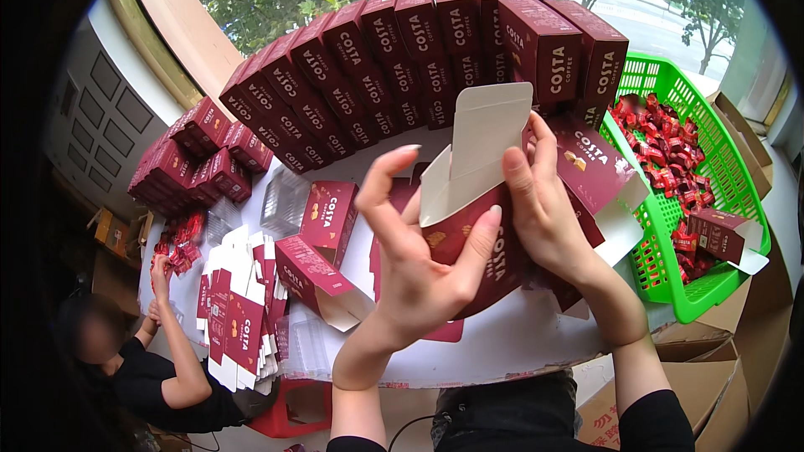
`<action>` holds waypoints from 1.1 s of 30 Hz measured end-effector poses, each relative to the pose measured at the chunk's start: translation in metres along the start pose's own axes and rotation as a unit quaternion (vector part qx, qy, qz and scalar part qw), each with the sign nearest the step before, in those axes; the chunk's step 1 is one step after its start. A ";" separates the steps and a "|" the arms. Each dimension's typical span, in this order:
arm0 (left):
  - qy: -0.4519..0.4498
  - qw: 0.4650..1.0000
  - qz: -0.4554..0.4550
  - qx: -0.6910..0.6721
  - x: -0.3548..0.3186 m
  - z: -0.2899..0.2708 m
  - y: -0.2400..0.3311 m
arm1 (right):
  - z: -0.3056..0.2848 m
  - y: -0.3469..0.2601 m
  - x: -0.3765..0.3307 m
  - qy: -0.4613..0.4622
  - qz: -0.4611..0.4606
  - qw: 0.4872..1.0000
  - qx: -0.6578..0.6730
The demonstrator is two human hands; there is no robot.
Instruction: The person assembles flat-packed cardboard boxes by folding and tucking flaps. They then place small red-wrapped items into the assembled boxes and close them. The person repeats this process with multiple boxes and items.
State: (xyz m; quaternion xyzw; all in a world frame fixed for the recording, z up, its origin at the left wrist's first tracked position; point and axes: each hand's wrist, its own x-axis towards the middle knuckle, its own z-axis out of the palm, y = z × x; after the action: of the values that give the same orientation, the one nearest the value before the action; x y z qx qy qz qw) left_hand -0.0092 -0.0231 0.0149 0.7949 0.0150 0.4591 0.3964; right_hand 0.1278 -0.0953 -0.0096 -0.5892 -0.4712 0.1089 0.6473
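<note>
— What is printed on the carton (512, 280) in the person's hands?
— Large pale capitals run along its dark red front, with a small golden picture nearby; only part of the lettering shows.
— How is it held?
— The left hand (419, 272) is about half open, thumb on the front, index finger raised and curled clear of it. The right hand (548, 216) is partly closed around the other side, thumb by the upright white flap (494, 121).
— And where?
— Above the white table (494, 349), before a long stacked row of boxes (385, 75) bearing similar pale lettering.
— Any other print?
— The flattened cartons (239, 310) carry it too. Red characters mark the brown cardboard (682, 393); writing on the red packets (662, 151) in the green basket (649, 266) is too small to read.
</note>
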 end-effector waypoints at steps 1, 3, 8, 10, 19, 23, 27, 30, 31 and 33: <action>-0.025 1.000 0.014 0.001 0.001 0.000 0.000 | -0.001 -0.001 0.002 0.005 -0.011 0.999 0.031; -0.024 0.999 0.010 -0.039 -0.002 0.002 -0.007 | -0.008 -0.013 0.004 0.020 0.026 0.996 0.081; -0.037 0.988 -0.026 -0.149 0.000 0.009 -0.010 | -0.009 -0.020 0.006 0.098 0.015 0.989 0.110; -0.035 0.987 -0.030 -0.156 0.004 0.009 -0.012 | -0.015 -0.023 0.006 0.056 -0.019 0.992 0.114; -0.003 0.981 -0.114 -0.155 0.004 0.001 -0.008 | -0.012 -0.031 -0.005 0.018 0.017 0.980 0.196; 0.006 0.994 -0.025 -0.108 0.007 -0.001 -0.021 | -0.009 -0.030 -0.007 0.027 0.002 0.990 0.141; 0.061 0.991 0.017 -0.118 0.007 0.000 -0.022 | -0.008 -0.021 -0.010 0.030 -0.088 0.995 0.029; 0.049 0.992 0.057 -0.100 0.003 -0.001 -0.026 | -0.008 -0.020 -0.008 0.054 -0.156 0.986 0.001; 0.042 0.992 0.062 -0.101 0.001 0.000 -0.024 | -0.010 -0.020 -0.011 0.038 -0.136 0.989 0.034; 0.066 0.986 0.080 -0.134 0.000 0.007 -0.023 | 0.005 -0.018 -0.012 0.103 -0.133 0.977 0.129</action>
State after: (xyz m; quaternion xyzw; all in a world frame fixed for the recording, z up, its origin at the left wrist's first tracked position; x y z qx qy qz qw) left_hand 0.0033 -0.0114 -0.0020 0.7016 -0.0840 0.5383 0.4593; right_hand 0.1103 -0.1053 -0.0006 -0.4402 -0.4585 0.0205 0.7717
